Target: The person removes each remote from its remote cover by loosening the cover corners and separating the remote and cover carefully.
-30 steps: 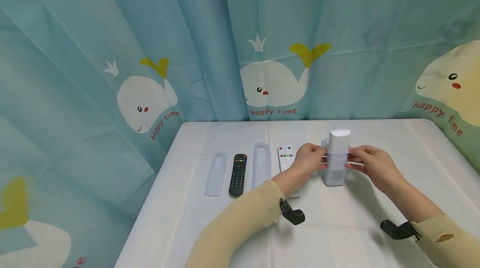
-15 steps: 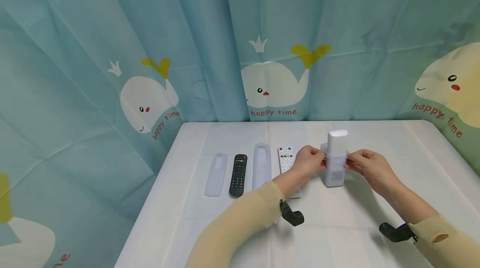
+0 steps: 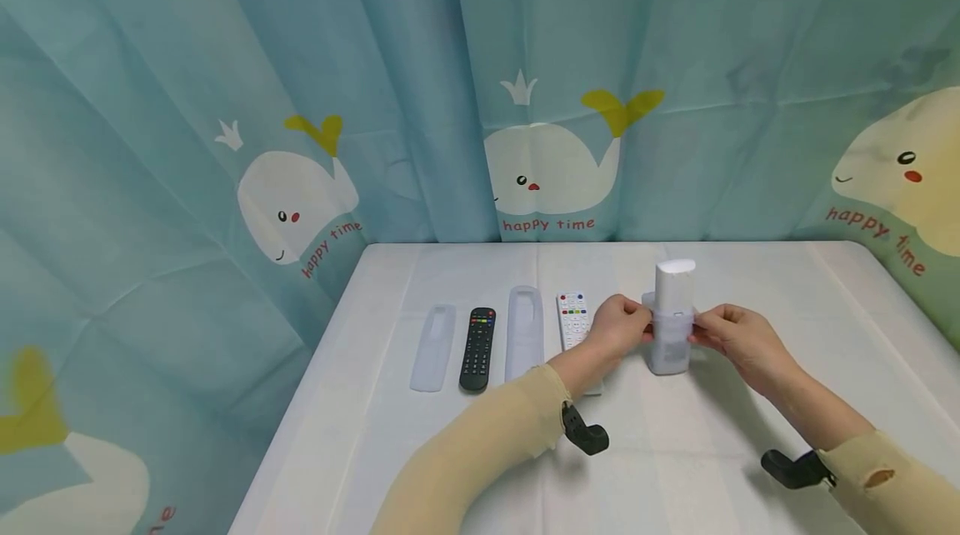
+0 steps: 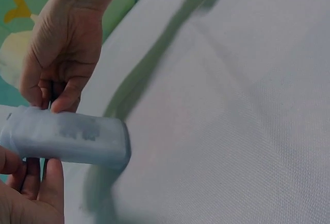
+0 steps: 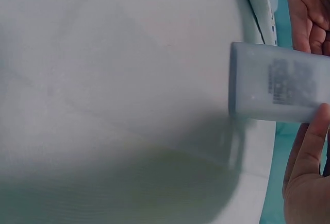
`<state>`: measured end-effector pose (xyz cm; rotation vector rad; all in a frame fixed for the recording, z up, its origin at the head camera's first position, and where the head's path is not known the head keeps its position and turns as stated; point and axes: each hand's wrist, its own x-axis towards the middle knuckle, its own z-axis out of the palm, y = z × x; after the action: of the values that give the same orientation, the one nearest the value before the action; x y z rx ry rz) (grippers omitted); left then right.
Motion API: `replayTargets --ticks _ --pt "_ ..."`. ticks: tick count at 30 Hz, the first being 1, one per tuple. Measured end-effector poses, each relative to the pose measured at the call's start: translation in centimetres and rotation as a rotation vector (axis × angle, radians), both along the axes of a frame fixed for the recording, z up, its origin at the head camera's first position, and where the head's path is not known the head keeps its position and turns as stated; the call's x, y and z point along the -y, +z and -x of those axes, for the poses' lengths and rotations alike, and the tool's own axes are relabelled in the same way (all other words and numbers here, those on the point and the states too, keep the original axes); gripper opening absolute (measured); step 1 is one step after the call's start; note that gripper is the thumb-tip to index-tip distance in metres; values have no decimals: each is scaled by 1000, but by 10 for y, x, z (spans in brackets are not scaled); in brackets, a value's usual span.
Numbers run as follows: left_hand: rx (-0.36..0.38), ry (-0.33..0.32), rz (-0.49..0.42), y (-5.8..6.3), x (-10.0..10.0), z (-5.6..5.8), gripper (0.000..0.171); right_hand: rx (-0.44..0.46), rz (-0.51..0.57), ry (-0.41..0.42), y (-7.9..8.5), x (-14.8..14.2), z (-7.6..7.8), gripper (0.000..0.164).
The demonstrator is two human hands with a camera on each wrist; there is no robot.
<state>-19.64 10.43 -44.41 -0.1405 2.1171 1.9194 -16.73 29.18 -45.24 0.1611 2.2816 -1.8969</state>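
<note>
A white remote control [image 3: 675, 283] stands upright on the table, its lower part inside a translucent cover [image 3: 670, 350]. The remote's top end sticks out bare above the cover's rim. My left hand [image 3: 619, 325] pinches the cover's left side, while my right hand [image 3: 738, 337] pinches the right side at about the same height. A dark printed label shows through the cover [image 4: 77, 134] in the left wrist view. From the right wrist, the closed bottom end of the cover [image 5: 252, 82] is visible, with fingers at both long sides. Some fingertips are hidden behind it.
Left of the hands lie another white remote [image 3: 573, 320], partly under my left arm, a translucent cover [image 3: 524, 327], a black remote [image 3: 477, 349] and another translucent cover [image 3: 432, 349]. A whale-print curtain [image 3: 420, 102] hangs behind the white table [image 3: 720, 468].
Both hands have shifted slightly down along the remote, and the cover's rim sits lower, showing more of the white remote. My right fingers have drawn closer together. The other items have stayed put.
</note>
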Motion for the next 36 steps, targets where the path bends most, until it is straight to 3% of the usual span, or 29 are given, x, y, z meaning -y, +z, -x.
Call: replayTargets --ticks 8,13,21,29,36 --pt "21 5 -8 -3 -3 -4 6 11 61 -2 -8 -3 -2 25" --pt "88 8 -101 -5 -7 -15 18 16 181 -30 -12 -6 -6 19" --pt "89 60 -193 3 -12 -26 16 32 333 -78 -12 -8 -11 16" --pt "179 120 -289 9 -11 -17 9 88 352 -81 -7 -7 -9 18" --pt "211 121 -294 14 -11 -12 7 147 441 -65 1 -9 -7 15"
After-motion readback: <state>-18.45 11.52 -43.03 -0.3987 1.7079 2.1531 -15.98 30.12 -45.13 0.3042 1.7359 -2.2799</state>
